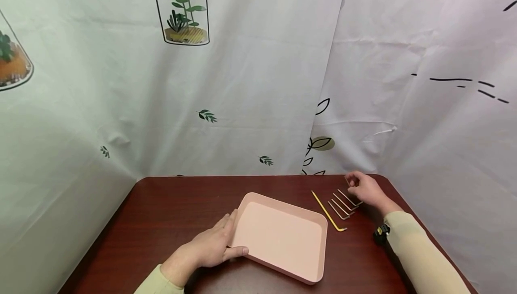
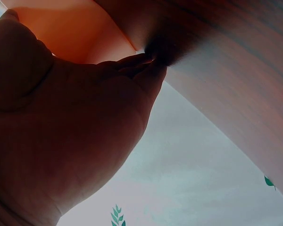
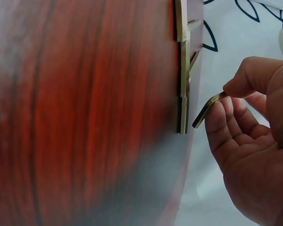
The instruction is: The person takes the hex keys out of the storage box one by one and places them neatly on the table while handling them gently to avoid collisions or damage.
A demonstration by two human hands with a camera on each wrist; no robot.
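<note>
A pink rectangular tray lies on the table, turned slightly askew. Along its left side rests my left hand, fingers straight against the wall and thumb at the near rim. In the left wrist view, the left hand is dark and the tray shows beyond it. At the back right, my right hand pinches a hex key between thumb and fingers, its bent end sticking out. Several silver hex keys lie side by side just left of that hand, with a longer yellow hex key beside them.
The dark red-brown wooden table meets a white patterned curtain at its back edge, with more curtain on both sides. A dark device is strapped at the right wrist.
</note>
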